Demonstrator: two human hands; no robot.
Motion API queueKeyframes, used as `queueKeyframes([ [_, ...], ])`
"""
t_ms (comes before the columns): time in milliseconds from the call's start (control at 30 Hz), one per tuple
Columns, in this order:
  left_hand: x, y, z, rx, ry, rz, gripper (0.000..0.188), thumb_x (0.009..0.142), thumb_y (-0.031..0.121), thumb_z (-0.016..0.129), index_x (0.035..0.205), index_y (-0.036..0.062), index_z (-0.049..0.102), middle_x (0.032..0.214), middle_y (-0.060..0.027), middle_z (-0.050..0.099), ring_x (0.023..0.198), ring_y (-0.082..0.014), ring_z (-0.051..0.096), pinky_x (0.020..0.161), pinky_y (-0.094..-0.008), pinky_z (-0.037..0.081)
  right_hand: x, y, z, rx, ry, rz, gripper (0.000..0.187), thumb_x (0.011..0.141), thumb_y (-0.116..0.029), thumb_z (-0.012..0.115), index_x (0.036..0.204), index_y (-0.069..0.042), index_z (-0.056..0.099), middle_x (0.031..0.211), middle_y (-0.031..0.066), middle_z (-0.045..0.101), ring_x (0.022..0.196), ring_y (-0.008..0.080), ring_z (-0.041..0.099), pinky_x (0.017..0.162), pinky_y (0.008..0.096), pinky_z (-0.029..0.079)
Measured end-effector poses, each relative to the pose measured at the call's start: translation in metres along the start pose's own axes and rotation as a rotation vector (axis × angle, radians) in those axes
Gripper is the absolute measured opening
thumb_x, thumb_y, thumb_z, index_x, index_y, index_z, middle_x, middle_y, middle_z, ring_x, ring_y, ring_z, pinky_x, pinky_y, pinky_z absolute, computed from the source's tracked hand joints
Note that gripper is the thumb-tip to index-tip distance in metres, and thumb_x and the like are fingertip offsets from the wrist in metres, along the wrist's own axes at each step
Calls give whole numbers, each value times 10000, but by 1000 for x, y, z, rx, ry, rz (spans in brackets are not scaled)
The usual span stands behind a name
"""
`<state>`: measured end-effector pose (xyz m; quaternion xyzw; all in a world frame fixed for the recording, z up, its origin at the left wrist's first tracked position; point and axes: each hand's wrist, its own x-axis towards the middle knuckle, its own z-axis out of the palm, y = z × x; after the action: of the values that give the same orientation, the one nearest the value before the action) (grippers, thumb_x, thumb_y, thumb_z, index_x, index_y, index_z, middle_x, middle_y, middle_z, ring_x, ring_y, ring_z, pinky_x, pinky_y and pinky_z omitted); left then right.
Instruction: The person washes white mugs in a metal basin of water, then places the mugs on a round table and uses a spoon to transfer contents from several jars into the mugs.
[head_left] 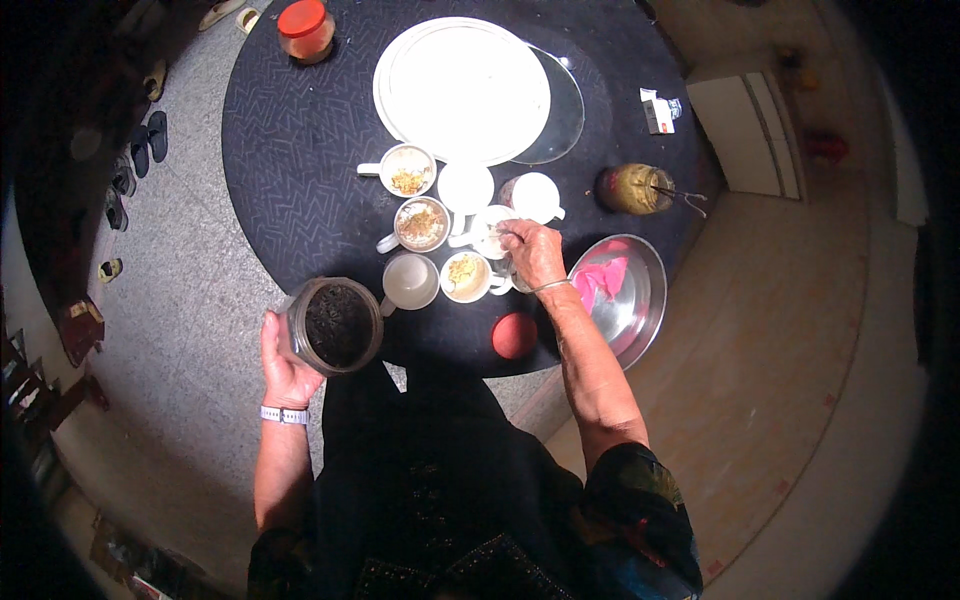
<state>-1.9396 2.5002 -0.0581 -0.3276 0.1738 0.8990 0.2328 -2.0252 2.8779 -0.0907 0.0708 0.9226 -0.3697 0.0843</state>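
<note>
My left hand (285,375) grips a clear jar (293,325) from its left side, off the table's near edge. Dark, crumbly stuff (338,322) fills its wide mouth. With fingertips pinched together, my right hand (538,254) is over a white cup (484,240) in the cluster; whatever the fingers hold is hidden. Yellowish-brown bits lie in the far left cup (400,156) and in the cup just nearer (388,243). Yellow shreds show in a near cup (470,293). Beside it, another cup (410,283) shows a pale, bare inside.
Right of my forearm stands a metal bowl (642,305) with a pink cloth (603,279). A red lid (514,335) lies near the edge. Farther off are a yellowish jar (636,190) with a thin handle, a white round tray (460,85), a glass disc (565,115) and a red-lidded jar (305,40).
</note>
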Motion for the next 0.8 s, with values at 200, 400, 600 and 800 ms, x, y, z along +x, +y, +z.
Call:
queueKeyframes([
  [200, 0, -3, 2, -13, 8, 15, 710, 930, 625, 424, 1414, 106, 423, 1415, -182, 469, 1265, -369, 495, 1000, -572, 445, -3, 4, -1, 71, -2, 50, 199, 835, 23, 584, 989, 15, 709, 849, 166, 710, 683, 203, 690, 651, 302, 542],
  [400, -3, -8, 8, 29, 4, 56, 724, 932, 599, 446, 1399, 47, 416, 1375, -182, 503, 1243, -343, 515, 998, -526, 460, 17, 14, -28, 559, 112, 250, 201, 872, 0, 587, 1037, 44, 694, 818, 92, 707, 701, 123, 663, 657, 256, 529],
  [600, 0, -13, 5, 30, 51, 70, 708, 928, 608, 440, 1391, 72, 440, 1385, -161, 502, 1251, -344, 508, 1008, -534, 449, 39, 43, -40, 147, 125, 96, 205, 870, 8, 571, 1048, 32, 672, 779, 151, 696, 657, 169, 677, 664, 300, 539],
  [800, 0, -15, -5, 59, -12, 35, 735, 901, 660, 436, 1391, 114, 455, 1398, -165, 492, 1264, -363, 498, 1001, -568, 448, 48, 21, -44, 128, 143, 190, 63, 811, -22, 640, 848, 25, 659, 747, 191, 672, 667, 277, 682, 663, 356, 536],
])
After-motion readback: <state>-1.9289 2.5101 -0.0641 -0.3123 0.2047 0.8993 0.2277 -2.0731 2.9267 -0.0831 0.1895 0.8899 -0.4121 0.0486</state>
